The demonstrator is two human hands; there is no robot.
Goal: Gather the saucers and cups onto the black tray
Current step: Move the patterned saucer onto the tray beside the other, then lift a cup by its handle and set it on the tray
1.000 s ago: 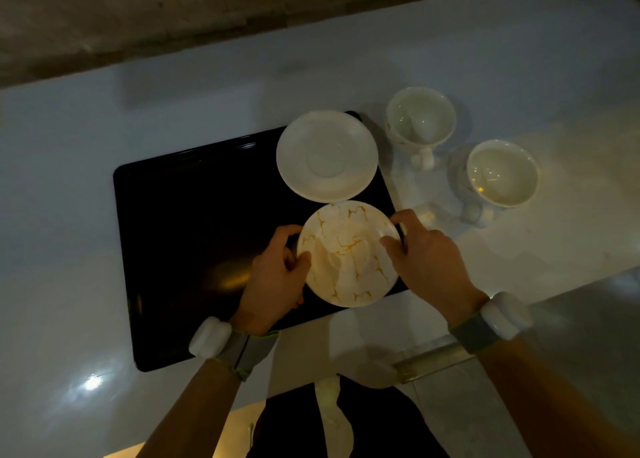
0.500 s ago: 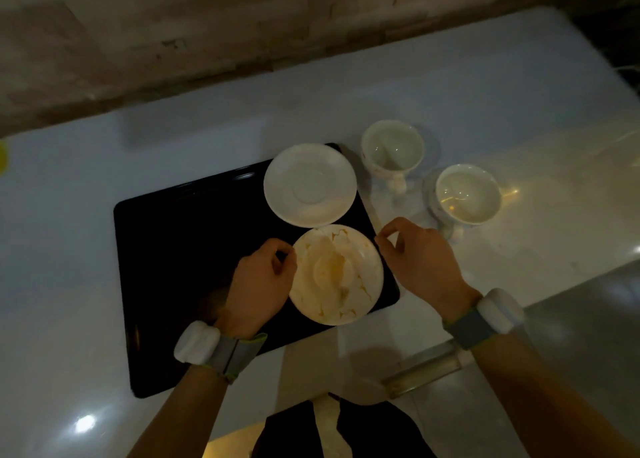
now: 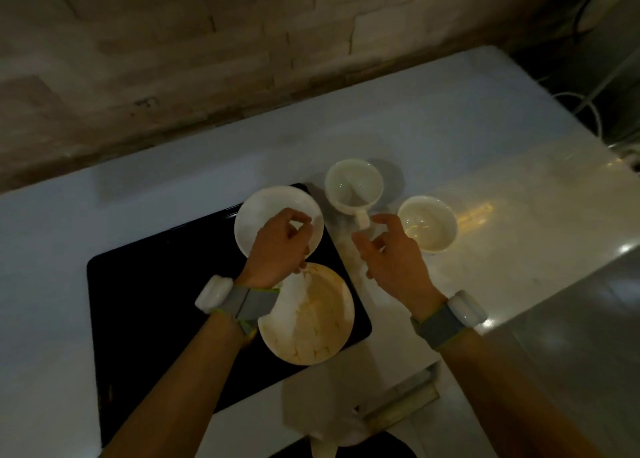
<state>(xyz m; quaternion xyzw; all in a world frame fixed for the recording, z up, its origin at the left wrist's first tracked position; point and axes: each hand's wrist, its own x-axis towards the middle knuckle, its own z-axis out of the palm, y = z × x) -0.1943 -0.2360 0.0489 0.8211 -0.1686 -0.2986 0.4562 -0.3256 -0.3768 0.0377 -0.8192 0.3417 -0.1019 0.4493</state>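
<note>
Both saucers already sit on the flat black rectangular tray (image 3: 156, 301), the plain white round saucer (image 3: 252, 215) at its one o'clock corner and the gold-veined white saucer (image 3: 311, 315) at its four o'clock edge, so the cups look to be the step in hand. The right hand (image 3: 391, 260), fingers spread and holding nothing, hovers just by the handle of the nearer white ceramic cup (image 3: 353, 185), while the second white cup (image 3: 427, 223) waits at its three o'clock on the pale countertop (image 3: 502, 180). The left hand (image 3: 280, 246) hangs loosely curled and empty above the plain saucer (perhaps to steady it); next comes pinching that handle and lifting the cup across.

A black tray (image 3: 156, 301) carries a plain white saucer (image 3: 256, 215) and a gold-veined saucer (image 3: 318, 322).
</note>
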